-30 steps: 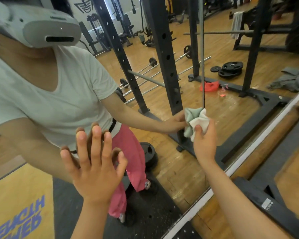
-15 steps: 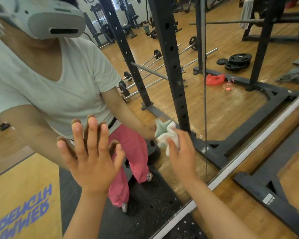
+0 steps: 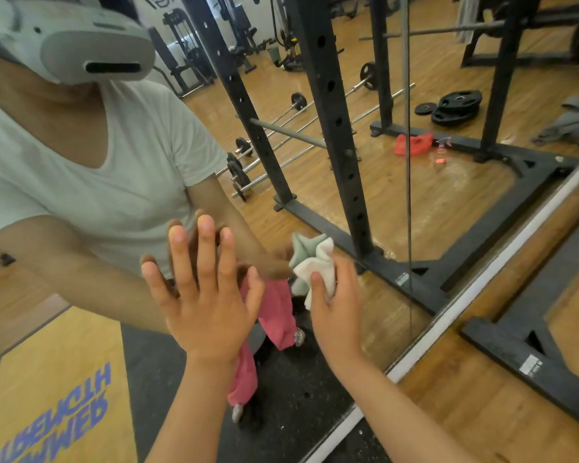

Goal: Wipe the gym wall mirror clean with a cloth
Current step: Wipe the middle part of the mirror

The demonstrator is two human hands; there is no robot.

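Note:
The wall mirror (image 3: 432,208) fills most of the view and reflects a person in a headset and a gym. My left hand (image 3: 204,295) lies flat against the glass with its fingers spread and straight. My right hand (image 3: 336,312) grips a bunched white and pale green cloth (image 3: 315,265) and presses it to the mirror just right of the left hand. The cloth meets its own reflection on the glass.
A white strip (image 3: 475,285) runs along the mirror's bottom edge, slanting from lower left to upper right. A black rack base (image 3: 528,359) lies on the wooden floor at the right. A vertical seam (image 3: 406,128) divides the mirror panels.
My right hand has dragged the cloth down and to the left across the glass, from beside the seam to close by my left hand. The left hand stays pressed flat.

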